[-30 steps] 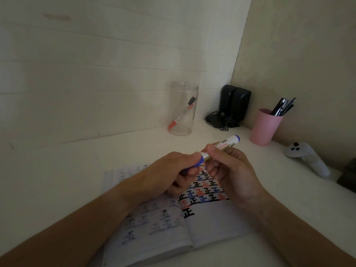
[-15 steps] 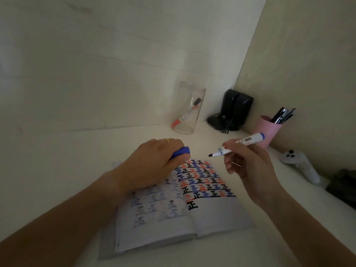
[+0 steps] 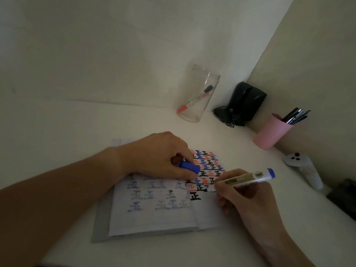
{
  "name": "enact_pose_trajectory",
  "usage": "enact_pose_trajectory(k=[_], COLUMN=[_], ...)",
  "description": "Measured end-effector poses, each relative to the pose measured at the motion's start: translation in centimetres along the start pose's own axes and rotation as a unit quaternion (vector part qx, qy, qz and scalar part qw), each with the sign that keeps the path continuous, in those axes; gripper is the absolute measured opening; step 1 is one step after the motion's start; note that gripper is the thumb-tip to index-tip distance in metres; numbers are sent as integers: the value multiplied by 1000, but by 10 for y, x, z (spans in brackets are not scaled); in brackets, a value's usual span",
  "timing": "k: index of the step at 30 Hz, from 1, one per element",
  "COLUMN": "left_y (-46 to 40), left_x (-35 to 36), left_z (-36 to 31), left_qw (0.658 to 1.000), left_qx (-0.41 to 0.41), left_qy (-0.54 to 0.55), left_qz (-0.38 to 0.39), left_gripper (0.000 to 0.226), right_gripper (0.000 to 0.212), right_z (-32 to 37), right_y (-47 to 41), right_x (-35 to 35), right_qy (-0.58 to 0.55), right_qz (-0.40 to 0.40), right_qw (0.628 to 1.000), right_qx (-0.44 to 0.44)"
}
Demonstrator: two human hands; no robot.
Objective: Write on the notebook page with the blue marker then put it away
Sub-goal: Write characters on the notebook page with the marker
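In the head view, the right hand (image 3: 248, 197), which half a second before had held the uncapped blue marker (image 3: 248, 178) above the notebook (image 3: 154, 216), had lowered it toward the right page, fingers closed round the barrel. The left hand (image 3: 161, 157) pinned the page, clasping the blue cap (image 3: 189, 167); writing looked imminent.

single head-worn view, wide-angle, looks forward and down onto white desk (image 3: 134, 120) from above, tilted toward wall corner at upper right. near: both forearms enter from bottom edge, open notebook (image 3: 154, 218) fills lower centre. far: clear jar (image 3: 198, 101) and pink cup (image 3: 269, 133) by walls. edges bowed by lens. no second view.
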State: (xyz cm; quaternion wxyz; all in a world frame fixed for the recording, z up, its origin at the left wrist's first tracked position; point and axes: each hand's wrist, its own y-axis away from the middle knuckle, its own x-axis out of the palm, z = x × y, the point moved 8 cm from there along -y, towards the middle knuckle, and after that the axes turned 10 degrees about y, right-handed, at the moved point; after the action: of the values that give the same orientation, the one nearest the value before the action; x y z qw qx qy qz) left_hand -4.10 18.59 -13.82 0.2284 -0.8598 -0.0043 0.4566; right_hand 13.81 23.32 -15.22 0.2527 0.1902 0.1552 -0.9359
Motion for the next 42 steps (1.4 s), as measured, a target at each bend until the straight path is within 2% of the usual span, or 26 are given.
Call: enact_pose_trajectory(k=[11, 15, 22, 30, 37, 42], left_y=[-1, -1, -1, -1, -1, 0], left_x=[0, 0, 0, 0, 1, 1], left_z=[-2, -2, -2, -3, -3, -2], left_qw=[1000, 1000, 1000, 1000, 999, 999], left_qx=[1, -4, -7, -7, -8, -10], left_qy=[8, 20, 16, 14, 19, 18], left_qz=[11, 16, 21, 24, 26, 29], left_gripper=[24, 23, 25, 24, 23, 25], right_gripper=[6, 6, 8, 12, 8, 12], right_z=[3, 2, 3, 4, 3, 6], right_y=[3, 2, 2, 2, 2, 2], right_x=[4, 1, 0, 0, 0, -1], right_qy=[69, 109, 70, 87, 99, 62], right_qz=[20, -2, 4, 9, -3, 8], right_qw=[997, 994, 997, 996, 995, 997], right_qx=[-21, -19, -19, -21, -23, -39])
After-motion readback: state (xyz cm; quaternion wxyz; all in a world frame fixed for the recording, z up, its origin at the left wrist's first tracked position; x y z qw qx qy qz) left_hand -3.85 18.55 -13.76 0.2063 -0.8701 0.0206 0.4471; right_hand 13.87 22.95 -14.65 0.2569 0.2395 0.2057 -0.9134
